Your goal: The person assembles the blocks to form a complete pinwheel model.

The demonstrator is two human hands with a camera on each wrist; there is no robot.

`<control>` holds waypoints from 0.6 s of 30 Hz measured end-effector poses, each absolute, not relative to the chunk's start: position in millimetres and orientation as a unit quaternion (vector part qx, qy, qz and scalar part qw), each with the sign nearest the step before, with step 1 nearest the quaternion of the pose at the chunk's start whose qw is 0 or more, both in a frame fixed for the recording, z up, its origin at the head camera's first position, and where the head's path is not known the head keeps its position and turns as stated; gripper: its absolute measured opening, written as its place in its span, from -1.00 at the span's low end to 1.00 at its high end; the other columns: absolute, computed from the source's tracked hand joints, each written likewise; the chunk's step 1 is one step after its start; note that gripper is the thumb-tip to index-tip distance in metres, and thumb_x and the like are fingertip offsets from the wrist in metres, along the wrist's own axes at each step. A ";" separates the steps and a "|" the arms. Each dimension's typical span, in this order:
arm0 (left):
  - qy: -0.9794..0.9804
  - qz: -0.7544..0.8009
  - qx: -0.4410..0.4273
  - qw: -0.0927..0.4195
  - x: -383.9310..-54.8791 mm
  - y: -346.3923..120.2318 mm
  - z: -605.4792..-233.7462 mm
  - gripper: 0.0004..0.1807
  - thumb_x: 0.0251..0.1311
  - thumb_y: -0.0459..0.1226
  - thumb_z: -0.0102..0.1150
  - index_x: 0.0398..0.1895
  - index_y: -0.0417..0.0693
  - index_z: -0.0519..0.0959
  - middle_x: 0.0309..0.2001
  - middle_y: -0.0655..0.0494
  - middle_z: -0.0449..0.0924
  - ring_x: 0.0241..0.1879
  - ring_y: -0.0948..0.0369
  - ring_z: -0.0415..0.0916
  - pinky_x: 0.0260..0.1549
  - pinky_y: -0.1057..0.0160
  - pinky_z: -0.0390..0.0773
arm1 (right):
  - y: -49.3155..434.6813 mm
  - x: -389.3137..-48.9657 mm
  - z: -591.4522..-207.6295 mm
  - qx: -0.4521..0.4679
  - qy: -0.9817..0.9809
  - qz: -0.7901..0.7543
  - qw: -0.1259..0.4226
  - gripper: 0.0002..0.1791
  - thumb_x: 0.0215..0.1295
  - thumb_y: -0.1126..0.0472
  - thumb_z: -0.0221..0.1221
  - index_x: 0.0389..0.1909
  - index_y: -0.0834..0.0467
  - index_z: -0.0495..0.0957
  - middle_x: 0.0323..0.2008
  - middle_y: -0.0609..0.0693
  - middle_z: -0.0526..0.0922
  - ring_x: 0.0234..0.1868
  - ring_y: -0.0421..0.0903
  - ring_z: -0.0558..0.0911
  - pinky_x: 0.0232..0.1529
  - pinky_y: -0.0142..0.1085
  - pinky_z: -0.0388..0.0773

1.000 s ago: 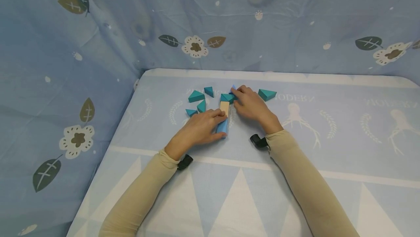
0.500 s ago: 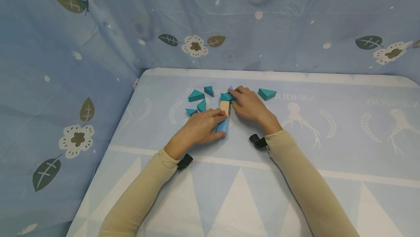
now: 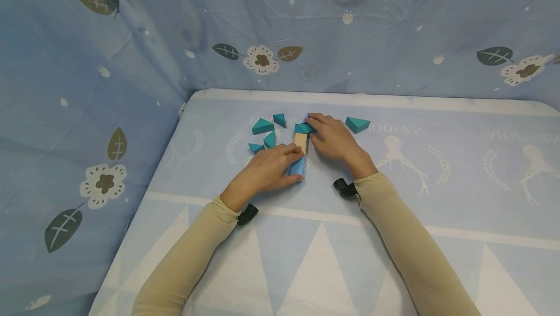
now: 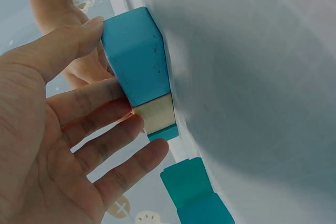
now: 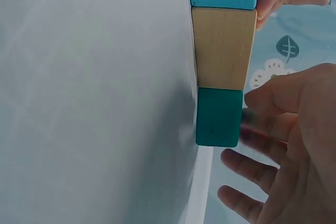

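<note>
A row of blocks runs away from me on the table: a light blue block (image 3: 297,167) nearest, a plain wooden block (image 3: 300,139) in the middle, teal triangular blocks (image 3: 301,128) at the far end. My left hand (image 3: 269,172) pinches the blue block between thumb and index finger; the other fingers spread beside the row in the left wrist view. At the far end my right hand (image 3: 334,136) holds the teal end with its thumb, while its index finger reaches a lavender-blue piece (image 3: 305,118), mostly hidden. The right wrist view shows the teal end block (image 5: 219,117) against the wooden one.
Several loose teal triangular blocks lie left of the row, among them a larger one (image 3: 262,127) and a small one (image 3: 279,120). Another teal triangular block (image 3: 358,124) lies right of my right hand. A patterned blue cloth (image 3: 262,14) hangs behind the table.
My right fingers and the lavender-blue piece have shifted slightly left toward the teal end of the row. The left hand stays on the blue block.
</note>
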State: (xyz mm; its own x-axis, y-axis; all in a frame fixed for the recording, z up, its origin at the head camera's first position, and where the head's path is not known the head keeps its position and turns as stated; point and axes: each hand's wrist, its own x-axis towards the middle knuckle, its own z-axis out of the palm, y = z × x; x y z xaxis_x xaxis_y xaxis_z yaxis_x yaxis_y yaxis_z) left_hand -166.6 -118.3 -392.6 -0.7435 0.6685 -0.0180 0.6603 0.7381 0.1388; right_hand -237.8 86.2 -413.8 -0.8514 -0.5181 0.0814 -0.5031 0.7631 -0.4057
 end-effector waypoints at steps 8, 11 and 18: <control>0.932 0.063 0.356 0.033 -165.8 -118.7 -392.9 -0.34 0.23 0.06 0.26 0.30 -0.10 0.49 0.28 0.08 0.47 0.26 0.14 0.44 0.13 0.18 0.54 | 82.5 -235.5 -414.8 -0.283 0.932 -0.222 0.042 -0.43 0.48 0.18 -0.03 0.46 0.24 0.21 0.51 0.11 0.14 0.46 0.20 0.22 0.40 0.17 0.16; 0.932 0.065 0.356 0.031 -165.9 -119.0 -393.2 -0.34 0.23 0.06 0.27 0.30 -0.10 0.48 0.28 0.07 0.47 0.25 0.14 0.44 0.11 0.18 0.55 | 79.9 -234.8 -415.0 -0.281 0.932 -0.223 0.049 -0.43 0.51 0.15 -0.06 0.47 0.21 0.19 0.52 0.10 0.13 0.48 0.19 0.19 0.41 0.17 0.13; 0.931 0.071 0.356 0.033 -167.0 -119.1 -393.8 -0.34 0.23 0.06 0.26 0.30 -0.10 0.48 0.28 0.07 0.47 0.24 0.14 0.46 0.06 0.18 0.59 | 78.2 -233.8 -415.4 -0.282 0.934 -0.213 0.052 -0.43 0.55 0.11 -0.11 0.48 0.21 0.17 0.53 0.09 0.09 0.48 0.20 0.16 0.42 0.17 0.12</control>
